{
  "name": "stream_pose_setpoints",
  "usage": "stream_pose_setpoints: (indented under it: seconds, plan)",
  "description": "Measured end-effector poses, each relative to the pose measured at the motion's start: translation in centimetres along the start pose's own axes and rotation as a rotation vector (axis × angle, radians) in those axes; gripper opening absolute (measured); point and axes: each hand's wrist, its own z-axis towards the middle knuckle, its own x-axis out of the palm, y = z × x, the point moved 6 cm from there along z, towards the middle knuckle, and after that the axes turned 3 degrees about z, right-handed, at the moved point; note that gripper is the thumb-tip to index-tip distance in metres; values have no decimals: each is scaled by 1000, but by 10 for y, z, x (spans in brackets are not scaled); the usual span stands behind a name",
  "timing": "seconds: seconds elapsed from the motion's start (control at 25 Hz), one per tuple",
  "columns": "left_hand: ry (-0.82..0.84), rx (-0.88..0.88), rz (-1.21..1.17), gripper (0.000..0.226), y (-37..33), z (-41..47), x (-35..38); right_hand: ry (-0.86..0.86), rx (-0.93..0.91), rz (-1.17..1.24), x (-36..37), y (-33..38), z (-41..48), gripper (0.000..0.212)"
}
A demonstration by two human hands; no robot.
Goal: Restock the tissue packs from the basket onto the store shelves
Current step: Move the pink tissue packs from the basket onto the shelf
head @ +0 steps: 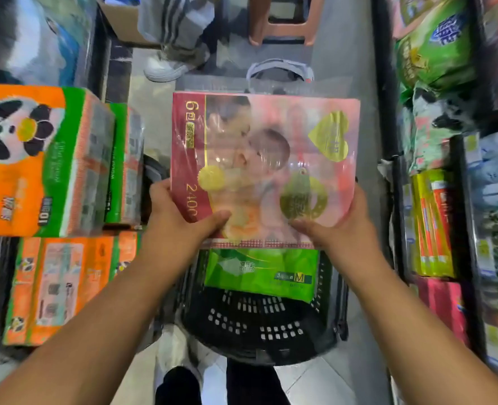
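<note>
A large pink and red tissue pack [265, 168] with a clear carry handle is held flat above the black basket [259, 325]. My left hand [180, 217] grips its near left corner, thumb on top. My right hand [338, 226] grips the near right corner the same way. Inside the basket lies a green tissue pack [259, 273], partly hidden under the pink one. The basket stands on the aisle floor between two shelf rows.
Orange and green panda tissue packs [43, 159] fill the left shelves, with more [63, 285] below. The right shelves [458, 200] hold green, yellow and red packs. Another person's legs and white shoe [168, 65] and a brown stool [282, 21] stand farther up the aisle.
</note>
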Motion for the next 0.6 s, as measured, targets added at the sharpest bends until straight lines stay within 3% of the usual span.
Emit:
stream_pose_setpoints:
  seconds: [0.28, 0.4, 0.6]
  plan:
    - [-133, -93, -128, 80, -29, -130, -93, 136, -19, -17, -24, 102, -123, 97]
    - [-213, -108, -158, 92, -30, -182, -143, 198, -112, -1, -23, 149, -170, 93]
    - [-372, -88, -272, 84, -28, -272, -227, 297, -260, -29, 3, 202, -247, 94]
